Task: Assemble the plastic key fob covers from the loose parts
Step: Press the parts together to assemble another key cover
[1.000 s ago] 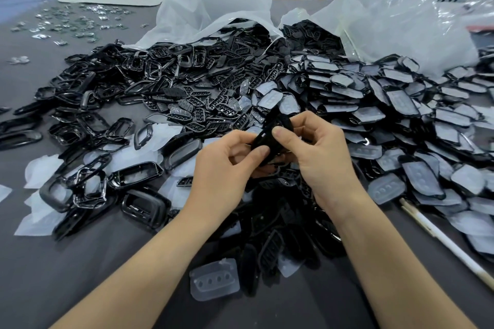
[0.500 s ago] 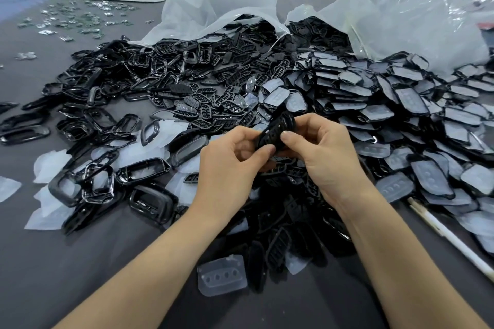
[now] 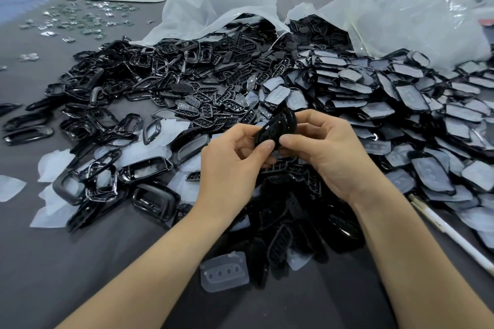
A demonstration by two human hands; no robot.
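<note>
A black key fob cover [image 3: 278,125] with a row of button holes is held tilted above the table, both hands on it. My left hand [image 3: 232,160] pinches its lower end with thumb and fingers. My right hand [image 3: 328,149] grips its right side, thumb pressed near the lower edge. Glossy black frames [image 3: 145,169] lie in a pile at the left. Black button inserts [image 3: 211,104] are heaped in the middle. Black backs with clear film [image 3: 401,115] cover the right side.
Two open white plastic bags [image 3: 222,13] spill parts at the back. A clear button pad [image 3: 224,271] lies near the front edge between my forearms. A white stick [image 3: 454,235] lies at the right. Small shiny metal pieces [image 3: 80,19] are scattered far left.
The cover has turned in my hands so its holed face shows more. Both hands stay in the same place on it.
</note>
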